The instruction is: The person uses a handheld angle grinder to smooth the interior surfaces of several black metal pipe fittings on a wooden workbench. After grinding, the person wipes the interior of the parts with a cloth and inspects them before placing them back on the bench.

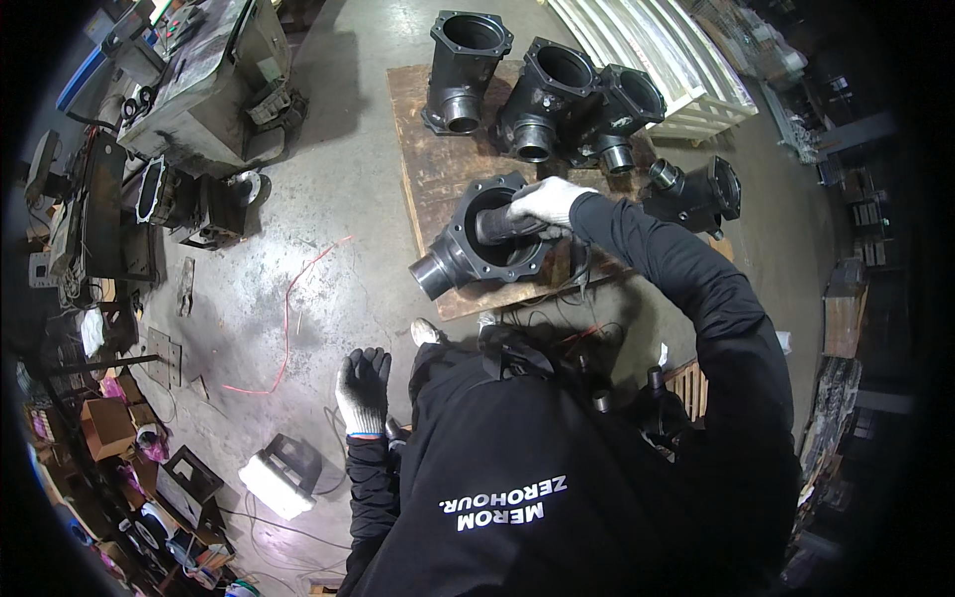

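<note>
My right hand (552,204), in a white knit glove, is closed around a dark cylindrical tool (502,223) whose kind I cannot make out. The tool's end reaches into the wide opening of a black flanged metal housing (461,239). This housing lies on a wooden board, its bolt-holed flange facing up and its bare metal pipe stub pointing lower left. Below my right hand, dark cords hang by the board's edge. My left hand (362,392), gloved in white with grey fingers, hangs by my left side above the floor. Its fingers are loosely bent and hold nothing.
Three similar black housings (466,60) stand along the far side of the wooden board (423,149); another housing (696,194) is at its right. A lit work lamp (276,486) and a red cord (288,308) lie on the floor at left. A worn metal workbench (199,99) stands far left.
</note>
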Demonstrator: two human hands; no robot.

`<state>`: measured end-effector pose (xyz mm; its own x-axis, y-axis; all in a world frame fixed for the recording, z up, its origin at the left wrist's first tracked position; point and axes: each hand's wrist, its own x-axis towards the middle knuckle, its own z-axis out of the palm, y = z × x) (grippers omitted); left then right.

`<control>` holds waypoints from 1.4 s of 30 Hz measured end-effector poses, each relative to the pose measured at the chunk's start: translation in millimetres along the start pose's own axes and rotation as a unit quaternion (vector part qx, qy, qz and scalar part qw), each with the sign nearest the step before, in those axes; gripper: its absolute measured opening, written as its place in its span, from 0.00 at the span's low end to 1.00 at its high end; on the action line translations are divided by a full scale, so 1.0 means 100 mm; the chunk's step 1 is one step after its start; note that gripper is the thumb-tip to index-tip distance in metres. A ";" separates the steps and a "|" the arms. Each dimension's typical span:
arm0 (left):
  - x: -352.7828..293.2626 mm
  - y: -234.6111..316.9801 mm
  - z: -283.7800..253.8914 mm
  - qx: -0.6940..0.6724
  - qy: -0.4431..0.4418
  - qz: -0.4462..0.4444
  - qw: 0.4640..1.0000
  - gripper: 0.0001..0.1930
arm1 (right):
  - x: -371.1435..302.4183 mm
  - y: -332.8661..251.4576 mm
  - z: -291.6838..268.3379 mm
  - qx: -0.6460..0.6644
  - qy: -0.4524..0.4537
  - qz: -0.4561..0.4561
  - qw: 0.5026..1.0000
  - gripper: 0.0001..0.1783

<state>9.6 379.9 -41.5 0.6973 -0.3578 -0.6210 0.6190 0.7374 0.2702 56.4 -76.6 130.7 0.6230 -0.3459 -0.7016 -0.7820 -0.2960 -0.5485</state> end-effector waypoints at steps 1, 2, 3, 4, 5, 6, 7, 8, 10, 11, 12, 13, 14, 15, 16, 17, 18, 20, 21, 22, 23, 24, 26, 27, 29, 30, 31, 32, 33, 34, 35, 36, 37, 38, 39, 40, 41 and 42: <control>0.00 0.01 -0.01 -0.003 -0.005 0.001 1.000 0.18 | 0.02 0.03 0.05 -0.016 0.008 0.006 1.000 0.20; 0.00 0.02 -0.01 -0.006 0.003 0.003 1.000 0.18 | 0.05 0.04 0.09 -0.009 0.011 0.009 1.000 0.20; 0.00 0.03 -0.02 -0.005 -0.013 0.003 1.000 0.18 | 0.07 0.06 0.13 -0.002 0.018 0.015 1.000 0.20; 0.00 0.04 -0.04 -0.005 -0.015 0.004 1.000 0.18 | 0.08 0.07 0.15 0.012 0.017 0.019 1.000 0.20; 0.01 0.05 -0.05 -0.006 -0.001 0.005 1.000 0.18 | 0.07 0.08 0.14 0.008 0.025 0.011 1.000 0.21; 0.01 0.05 -0.05 -0.006 -0.013 0.004 1.000 0.19 | 0.06 0.09 0.11 0.010 0.025 0.016 1.000 0.21; 0.01 0.05 -0.06 -0.007 -0.010 0.005 1.000 0.19 | 0.03 0.09 0.06 0.011 0.025 0.021 0.999 0.22; 0.01 0.05 -0.06 -0.007 0.004 0.011 1.000 0.19 | -0.01 0.09 0.00 0.012 0.024 0.027 0.999 0.22; 0.00 0.04 -0.04 -0.007 0.002 0.006 1.000 0.18 | -0.11 0.08 -0.11 0.001 0.029 0.029 0.999 0.23; 0.00 0.04 -0.03 -0.007 0.006 0.006 1.000 0.18 | -0.16 0.07 -0.15 -0.003 0.032 0.035 0.999 0.23; 0.00 0.03 -0.01 -0.007 0.000 0.001 1.000 0.18 | -0.20 0.06 -0.18 0.000 0.030 0.036 0.999 0.24; 0.01 0.03 0.01 -0.007 -0.007 -0.005 1.000 0.17 | -0.21 0.03 -0.16 0.014 0.044 0.036 0.998 0.24; 0.01 0.03 0.04 -0.006 -0.001 -0.007 1.000 0.17 | -0.23 0.02 -0.15 0.003 0.045 0.039 0.998 0.24; 0.01 0.02 0.06 -0.002 -0.004 -0.011 1.000 0.17 | -0.23 0.02 -0.13 -0.002 0.036 0.042 0.998 0.24; 0.02 0.02 0.08 0.004 0.005 -0.011 1.000 0.16 | -0.22 0.03 -0.10 -0.004 0.026 0.042 0.999 0.23; 0.02 0.03 0.10 0.009 0.008 -0.011 1.000 0.16 | -0.20 0.04 -0.05 -0.021 0.025 0.033 0.999 0.23; 0.03 0.03 0.12 0.010 0.000 -0.012 1.000 0.16 | -0.18 0.08 0.05 0.018 0.017 0.015 1.000 0.22; 0.04 0.04 0.13 0.009 -0.017 -0.010 1.000 0.16 | -0.08 0.13 0.16 0.037 0.031 0.036 0.998 0.22; 0.04 0.05 0.12 0.005 -0.032 -0.012 0.999 0.16 | -0.04 0.17 0.21 0.053 0.039 0.021 0.998 0.23; 0.03 0.06 0.11 0.002 -0.036 -0.013 0.999 0.16 | -0.01 0.19 0.22 0.048 0.046 0.019 0.998 0.23; 0.03 0.07 0.10 0.002 -0.022 -0.009 1.000 0.16 | 0.03 0.21 0.22 0.044 0.048 0.011 0.998 0.24; 0.02 0.08 0.08 0.000 -0.034 -0.006 0.999 0.17 | 0.04 0.21 0.20 0.037 0.056 0.009 0.998 0.24; 0.00 0.09 0.03 0.004 -0.011 0.007 1.000 0.17 | 0.02 0.22 0.10 0.017 0.041 0.020 0.999 0.24; -0.01 0.10 0.01 0.003 -0.018 0.004 1.000 0.17 | -0.03 0.22 0.05 0.016 0.047 0.025 0.998 0.22; -0.02 0.09 -0.04 -0.005 -0.017 0.007 1.000 0.17 | -0.13 0.22 -0.06 0.026 0.049 0.038 0.998 0.21; -0.03 0.08 -0.06 -0.008 -0.002 0.006 1.000 0.17 | -0.17 0.22 -0.09 0.040 0.044 0.046 0.997 0.20; -0.03 0.08 -0.07 -0.014 0.005 0.002 1.000 0.17 | -0.19 0.22 -0.10 0.025 0.027 0.029 0.999 0.20; -0.03 0.07 -0.08 -0.023 0.015 -0.001 1.000 0.17 | -0.19 0.22 -0.08 0.036 0.030 0.035 0.998 0.21; -0.02 0.06 -0.08 -0.029 0.024 -0.004 0.999 0.18 | -0.17 0.22 -0.07 0.053 0.040 0.029 0.997 0.21; -0.01 0.05 -0.08 -0.027 0.013 -0.006 1.000 0.18 | -0.15 0.23 -0.03 0.070 0.051 0.023 0.996 0.21; 0.00 0.05 -0.07 -0.025 0.010 -0.006 1.000 0.18 | -0.11 0.23 0.00 0.055 0.044 0.046 0.996 0.22; 0.01 0.05 -0.07 -0.025 0.005 -0.003 1.000 0.18 | -0.05 0.23 0.08 0.077 0.054 0.017 0.995 0.23; 0.02 0.05 -0.06 -0.024 0.007 -0.003 1.000 0.17 | -0.03 0.24 0.07 0.059 0.043 0.037 0.997 0.24; 0.02 0.06 -0.05 -0.025 0.008 0.000 1.000 0.17 | -0.02 0.24 0.08 0.039 0.044 0.064 0.996 0.24; 0.02 0.08 -0.04 -0.026 0.006 0.007 1.000 0.17 | -0.03 0.23 0.07 0.043 0.036 0.050 0.997 0.24; 0.02 0.09 -0.02 -0.026 0.009 0.005 1.000 0.17 | -0.05 0.23 0.04 0.046 0.042 0.046 0.997 0.23; 0.01 0.11 0.01 -0.026 0.009 0.006 1.000 0.17 | -0.08 0.21 0.02 0.050 0.051 0.053 0.996 0.23; 0.00 0.11 0.04 -0.028 0.016 0.008 0.999 0.17 | -0.14 0.20 -0.03 0.041 0.041 0.050 0.997 0.23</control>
<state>18.1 385.8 -35.6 0.6944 -0.3275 -0.6408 0.5863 0.7738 0.2398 32.5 -80.3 131.2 0.5383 -0.4426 -0.7172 -0.8372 -0.1832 -0.5153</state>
